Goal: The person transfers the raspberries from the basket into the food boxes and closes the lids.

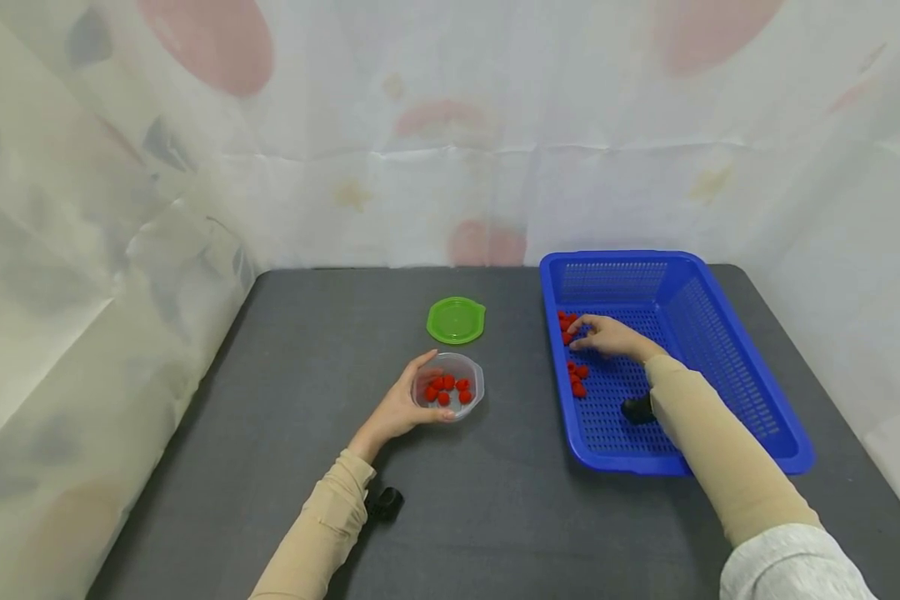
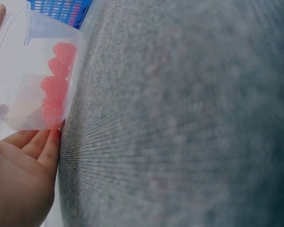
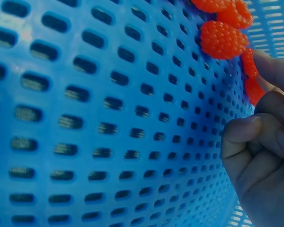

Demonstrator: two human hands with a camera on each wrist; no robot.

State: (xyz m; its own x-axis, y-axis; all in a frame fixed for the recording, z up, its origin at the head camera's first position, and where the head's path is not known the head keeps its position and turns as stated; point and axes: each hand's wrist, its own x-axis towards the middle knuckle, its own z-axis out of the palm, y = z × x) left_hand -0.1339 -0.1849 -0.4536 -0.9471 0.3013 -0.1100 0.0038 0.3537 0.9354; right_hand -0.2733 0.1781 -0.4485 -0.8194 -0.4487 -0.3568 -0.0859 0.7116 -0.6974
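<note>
My left hand grips a small clear plastic container from its left side, thumb near the front and fingers round the back. Several red raspberries lie on its floor; in the left wrist view, raspberries show through its wall. My right hand is inside a blue plastic basket, with thumb and forefinger at raspberries along the left wall. In the right wrist view the forefinger meets a raspberry while other fingers are curled; whether it is pinched is unclear.
A green lid lies just behind the container on the dark grey table. More raspberries sit nearer in the basket, by its left wall. Patterned white curtains hang behind and on both sides.
</note>
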